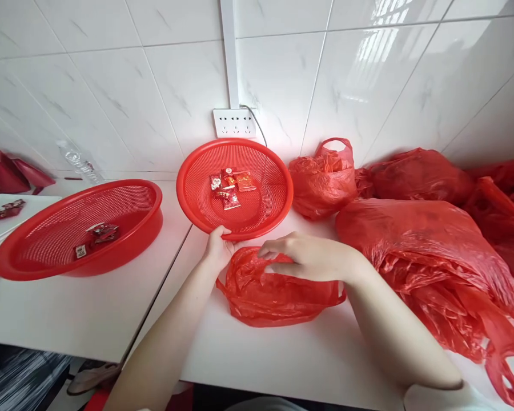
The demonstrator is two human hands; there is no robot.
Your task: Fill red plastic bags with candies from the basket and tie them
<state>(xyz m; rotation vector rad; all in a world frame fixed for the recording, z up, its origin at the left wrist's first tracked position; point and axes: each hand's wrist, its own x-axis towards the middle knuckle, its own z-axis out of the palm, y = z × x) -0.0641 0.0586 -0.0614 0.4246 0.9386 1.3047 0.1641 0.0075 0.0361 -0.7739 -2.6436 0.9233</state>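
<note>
Two hands, head view: your left hand pinches the red basket's near rim, apparently steadying it toward the counter's back edge; your right hand, fingers parted, hovers above the open bag nearer the front edge.

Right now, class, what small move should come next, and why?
Probably move the right hand to the wrapped packets: it hovers over the open red bag, seemingly holding nothing, while the left hand grips the near rim of their basket.
</note>
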